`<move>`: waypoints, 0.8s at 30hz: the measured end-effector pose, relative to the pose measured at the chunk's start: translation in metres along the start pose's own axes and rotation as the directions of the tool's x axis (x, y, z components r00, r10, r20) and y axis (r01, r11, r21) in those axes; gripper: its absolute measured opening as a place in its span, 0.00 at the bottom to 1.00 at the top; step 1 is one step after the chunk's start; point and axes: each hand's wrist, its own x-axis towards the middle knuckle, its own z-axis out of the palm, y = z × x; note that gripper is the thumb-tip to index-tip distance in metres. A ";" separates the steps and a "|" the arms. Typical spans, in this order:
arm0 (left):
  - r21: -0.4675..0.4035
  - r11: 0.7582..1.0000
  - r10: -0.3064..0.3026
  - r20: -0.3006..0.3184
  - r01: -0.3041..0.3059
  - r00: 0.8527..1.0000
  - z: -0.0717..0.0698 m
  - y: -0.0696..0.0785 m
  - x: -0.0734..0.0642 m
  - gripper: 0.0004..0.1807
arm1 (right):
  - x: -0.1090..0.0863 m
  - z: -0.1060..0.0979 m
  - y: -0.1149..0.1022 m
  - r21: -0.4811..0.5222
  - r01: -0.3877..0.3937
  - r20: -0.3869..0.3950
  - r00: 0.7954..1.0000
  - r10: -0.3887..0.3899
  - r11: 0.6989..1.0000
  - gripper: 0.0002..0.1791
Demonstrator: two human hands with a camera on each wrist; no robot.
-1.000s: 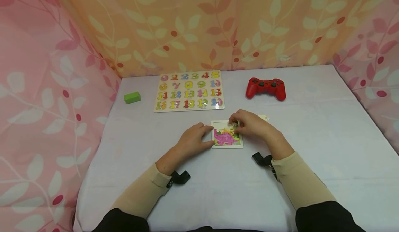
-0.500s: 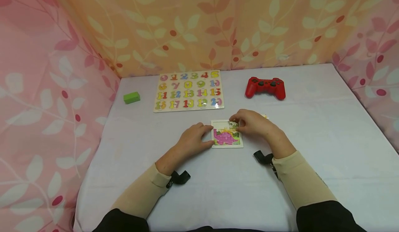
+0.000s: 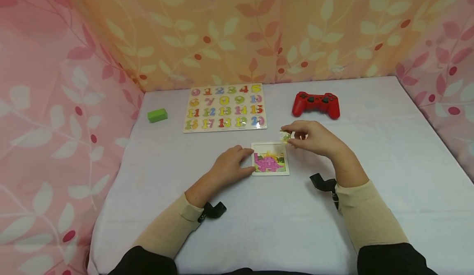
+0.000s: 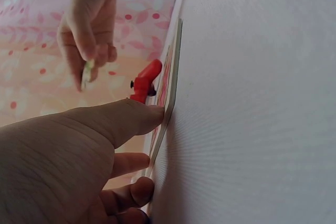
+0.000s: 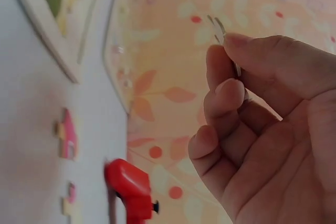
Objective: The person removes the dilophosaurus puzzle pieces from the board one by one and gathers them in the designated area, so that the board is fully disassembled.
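A small white-rimmed jigsaw puzzle tray point(image 3: 270, 174) lies on the table, its lower part filled with a pink dinosaur picture point(image 3: 268, 164) and its top strip bare. My left hand point(image 3: 230, 166) touches the tray's left edge, thumb near the lower corner and index finger higher up. In the left wrist view the thumb point(image 4: 139, 119) presses at that edge. Beyond the tray's upper right corner, my right hand point(image 3: 314, 138) pinches a green and white jigsaw piece point(image 3: 284, 136) between thumb and fingers. The right wrist view shows this piece point(image 5: 219, 29) edge-on, raised off the table.
Loose jigsaw pieces point(image 5: 69, 135) lie beside the tray in the right wrist view, hidden behind my right hand in the head view. Farther back are a number board point(image 3: 225, 108), a green block point(image 3: 157, 115) and a red game controller point(image 3: 316, 105). Patterned cloth hangs around the table.
My right hand has lifted the jigsaw piece from the tray's upper right corner and carried it up and to the right. The left hand stays at the tray's edge.
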 end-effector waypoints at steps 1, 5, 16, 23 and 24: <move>0.001 1.000 0.002 -0.003 -0.002 1.000 -0.001 0.000 0.000 0.32 | -0.003 -0.005 -0.002 0.006 0.003 -0.015 1.000 -0.003 1.000 0.22; 0.009 1.000 0.023 -0.011 -0.022 1.000 -0.004 -0.001 0.000 0.32 | -0.013 -0.024 -0.008 0.019 -0.010 -0.063 0.998 0.011 1.000 0.22; -0.046 0.998 0.036 -0.023 -0.037 0.999 -0.007 -0.011 0.005 0.30 | -0.026 -0.053 0.008 0.089 -0.051 -0.131 0.989 0.063 0.995 0.22; -0.091 0.994 0.057 -0.022 -0.059 0.998 0.002 -0.015 0.004 0.29 | -0.032 -0.056 0.031 0.102 -0.139 -0.065 0.987 0.147 0.985 0.22; -0.089 0.994 0.060 -0.020 -0.061 0.998 0.002 -0.014 0.004 0.29 | -0.033 -0.056 0.035 0.100 -0.147 -0.063 0.986 0.154 0.984 0.22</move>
